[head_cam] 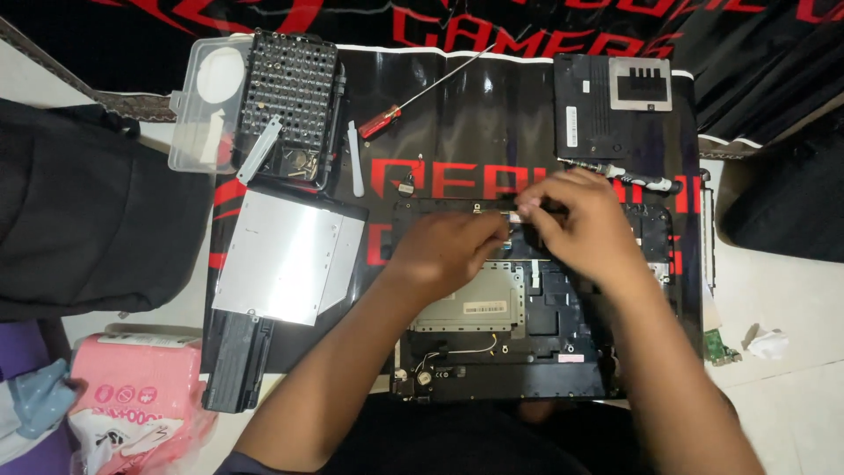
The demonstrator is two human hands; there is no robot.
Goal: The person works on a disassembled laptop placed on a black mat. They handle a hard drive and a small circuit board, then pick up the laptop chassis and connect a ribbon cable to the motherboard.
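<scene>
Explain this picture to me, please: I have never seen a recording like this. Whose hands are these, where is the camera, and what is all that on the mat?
The one picture comes from a camera worn on a person's head, looking down at their own bare hands. The left hand and right hand meet over an opened laptop base, fingertips pinching something small that I cannot make out. Around it on the black and red mat lie a silver optical drive, a long black battery, a screwdriver bit case, a red-handled screwdriver and a removed black cover panel. A pink packet sits at the lower left.
</scene>
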